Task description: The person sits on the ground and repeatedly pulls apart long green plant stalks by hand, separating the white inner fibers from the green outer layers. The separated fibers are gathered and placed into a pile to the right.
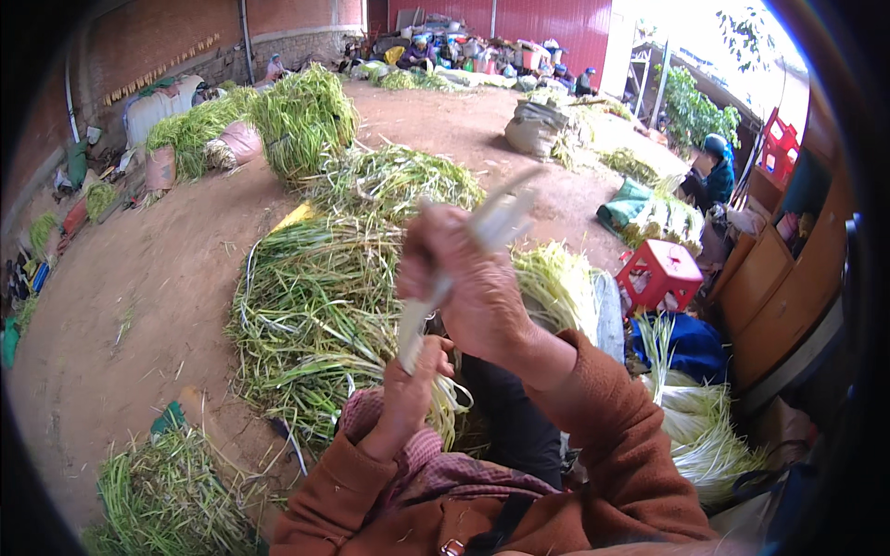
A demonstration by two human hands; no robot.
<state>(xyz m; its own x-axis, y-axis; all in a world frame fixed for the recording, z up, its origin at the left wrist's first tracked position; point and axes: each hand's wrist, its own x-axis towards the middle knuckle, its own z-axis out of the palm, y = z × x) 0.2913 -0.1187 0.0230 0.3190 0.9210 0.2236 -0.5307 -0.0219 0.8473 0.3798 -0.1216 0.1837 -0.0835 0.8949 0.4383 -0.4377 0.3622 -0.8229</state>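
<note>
My left hand (410, 389) is closed around the lower part of a pale plant stalk (411, 333) in front of my lap. Just above and to the right, my right hand (473, 285) grips pale strips or stalk pieces (502, 217), blurred, that stick out past its fingers. Whether one stalk runs through both hands cannot be told. Long leafy ends hang below my left hand. Beside and beyond my hands lies a big heap of green leafy stalks (313, 313). Pale yellow-green stalks (556, 278) lie behind my right wrist.
A red plastic stool (664, 274) stands at the right, with a blue cloth or bag (685, 347) and white-stemmed bundles (702, 424) nearer me. Another green heap (170, 493) lies at lower left. Tall bundles (306, 121) stand farther off. A person (716, 174) sits at right; several people are at the back.
</note>
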